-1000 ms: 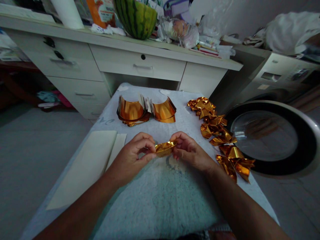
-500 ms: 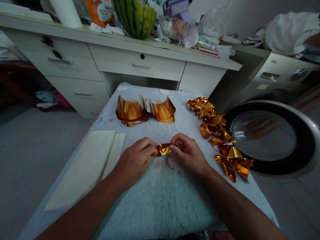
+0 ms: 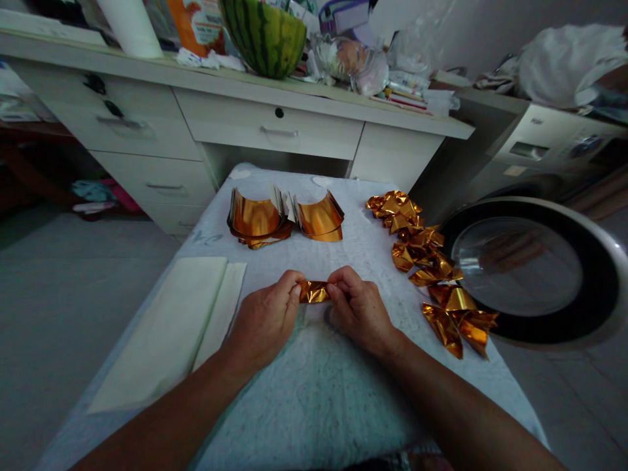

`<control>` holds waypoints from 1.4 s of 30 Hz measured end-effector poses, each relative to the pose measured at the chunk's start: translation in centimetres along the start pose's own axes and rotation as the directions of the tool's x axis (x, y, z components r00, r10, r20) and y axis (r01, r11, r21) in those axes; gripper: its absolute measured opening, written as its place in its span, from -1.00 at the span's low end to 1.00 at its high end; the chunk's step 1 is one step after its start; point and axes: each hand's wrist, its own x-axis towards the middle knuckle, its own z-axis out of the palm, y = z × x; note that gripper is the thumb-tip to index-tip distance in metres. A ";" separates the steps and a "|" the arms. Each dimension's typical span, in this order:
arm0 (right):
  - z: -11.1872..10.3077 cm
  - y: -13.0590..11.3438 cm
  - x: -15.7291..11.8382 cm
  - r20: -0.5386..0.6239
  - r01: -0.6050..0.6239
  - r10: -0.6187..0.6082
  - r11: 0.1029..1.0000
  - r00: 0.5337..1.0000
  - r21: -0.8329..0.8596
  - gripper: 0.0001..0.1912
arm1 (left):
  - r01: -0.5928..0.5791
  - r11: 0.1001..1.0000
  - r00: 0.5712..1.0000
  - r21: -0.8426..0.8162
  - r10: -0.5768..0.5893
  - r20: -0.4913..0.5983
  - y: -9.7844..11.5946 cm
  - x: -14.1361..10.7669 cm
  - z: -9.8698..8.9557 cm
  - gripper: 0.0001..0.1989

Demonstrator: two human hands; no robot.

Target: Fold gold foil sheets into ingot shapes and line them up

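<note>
Between my two hands is a piece of gold foil paper point(image 3: 314, 292), folded into a short, creased strip. My left hand point(image 3: 269, 318) pinches its left end with thumb and fingers. At the other end, my right hand point(image 3: 360, 311) is closed on it, the fingertips partly hidden. Beyond my hands stand two curved stacks of gold foil sheets point(image 3: 256, 217), side by side with pale backs showing at the edges. Several folded gold foil pieces point(image 3: 417, 242) lie in a row along the right side of the cloth-covered table point(image 3: 314, 405).
Folded pale paper sheets point(image 3: 167, 327) lie at the table's left. An open washing machine door point(image 3: 520, 268) reaches close to the right edge. Behind, a white drawer desk point(image 3: 275, 127) carries a cut watermelon point(image 3: 267, 39), a white roll point(image 3: 131, 26) and plastic bags.
My right hand has shifted slightly left and its fingers have curled in more. My left thumb now shows on the foil's left end. The foil has moved slightly left.
</note>
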 end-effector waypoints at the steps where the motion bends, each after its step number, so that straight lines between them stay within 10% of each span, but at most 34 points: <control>1: 0.1 -0.1 0.0 0.005 -0.006 0.006 1.000 1.000 -0.009 -0.93 | -0.001 1.000 1.000 0.019 0.001 -0.016 0.0 0.0 0.1 -0.77; 42: 0.6 -0.5 -0.3 -0.031 -0.030 0.028 0.997 0.999 -0.072 -0.95 | -0.068 0.997 0.996 -0.040 0.066 -0.059 0.2 0.0 0.3 -0.73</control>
